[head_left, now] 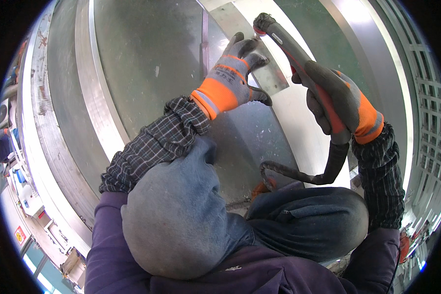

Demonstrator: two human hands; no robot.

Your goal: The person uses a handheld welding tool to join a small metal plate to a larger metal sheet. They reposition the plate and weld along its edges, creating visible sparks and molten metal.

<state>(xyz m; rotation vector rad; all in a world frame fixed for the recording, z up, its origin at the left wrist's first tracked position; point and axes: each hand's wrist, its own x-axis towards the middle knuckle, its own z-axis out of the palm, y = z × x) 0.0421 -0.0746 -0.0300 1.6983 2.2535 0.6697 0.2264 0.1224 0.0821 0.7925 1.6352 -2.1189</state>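
Below, we crouch over a broad curved grey metal sheet (152, 59); our right hand (340, 100) is clamped on a red-and-black torch-like tool with hose (291, 46), while our left hand (232, 78), fingers spread, presses a small shiny metal plate (269, 78) flat

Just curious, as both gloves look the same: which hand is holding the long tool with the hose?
The right hand. It is wrapped around the handle of the torch-like tool, while the left hand rests flat on the small metal plate.
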